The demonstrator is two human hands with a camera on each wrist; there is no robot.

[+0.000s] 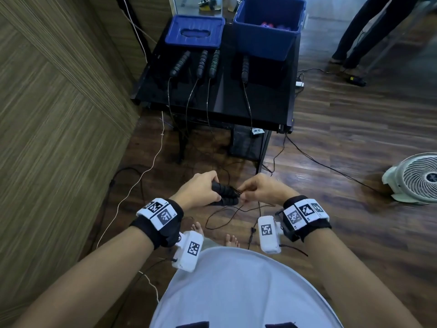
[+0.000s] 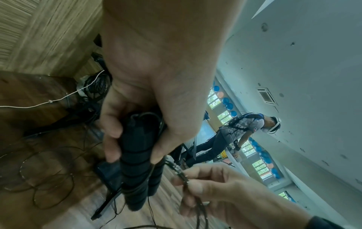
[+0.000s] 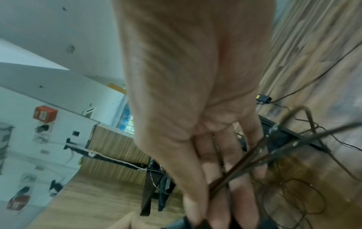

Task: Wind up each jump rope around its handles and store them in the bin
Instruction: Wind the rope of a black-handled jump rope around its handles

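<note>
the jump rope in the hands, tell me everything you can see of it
The jump rope has two black handles with ribbed, foam-looking grips, held side by side in the left hand, fingers curled round them. A thin dark cord leaves the handle ends; the right hand pinches several strands of it beside the handles. The rest hangs in loose loops toward the wooden floor. No turns round the handles are visible.
</note>
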